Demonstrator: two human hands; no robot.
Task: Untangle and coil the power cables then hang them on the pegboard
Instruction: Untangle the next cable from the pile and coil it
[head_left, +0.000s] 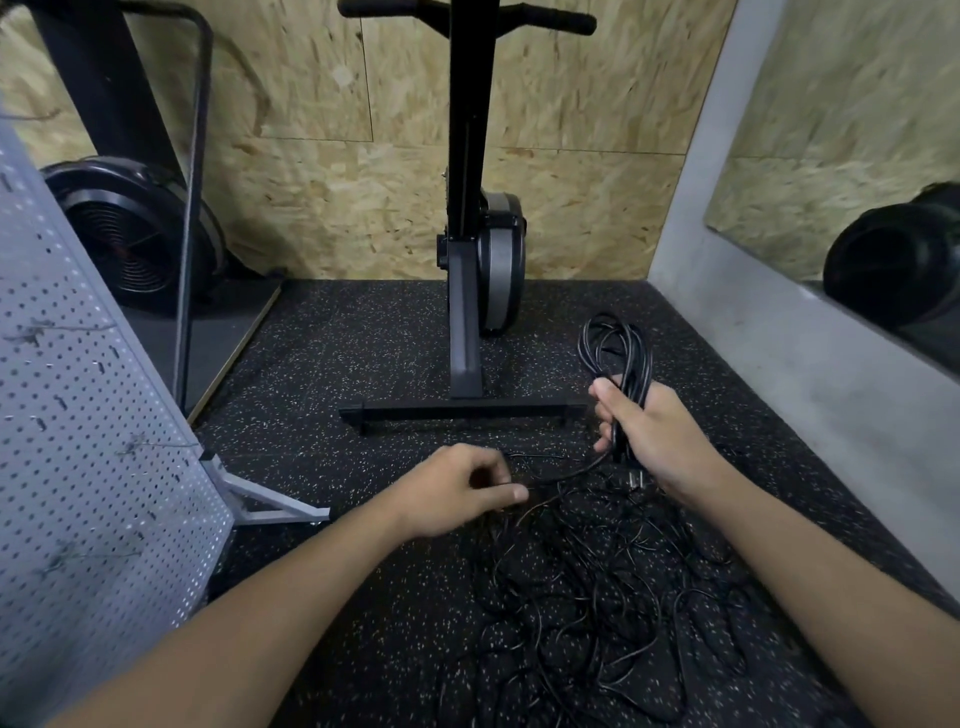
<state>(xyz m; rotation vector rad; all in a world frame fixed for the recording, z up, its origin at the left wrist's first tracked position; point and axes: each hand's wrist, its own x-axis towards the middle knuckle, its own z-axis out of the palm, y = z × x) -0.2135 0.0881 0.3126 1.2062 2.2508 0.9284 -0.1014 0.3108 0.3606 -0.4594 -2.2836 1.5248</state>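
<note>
The right hand (649, 431) is clenched around a coil (615, 348) of black power cable, and the loops stand up above the fist. I think this grip is so that the finished turns cannot fall apart. The left hand (457, 488) is lower, just over the rubber floor (363, 364). Its fingers are curled and the thumb presses on a thin strand (569, 472) that runs across to the right hand, probably to feed the next turn. The other cables (597, 597) lie as a loose tangle on the floor, between and under the forearms. The pegboard (78, 415) stands at the left side, near the person. No coil hangs on the part I can see, so the hanging is not yet done
</note>
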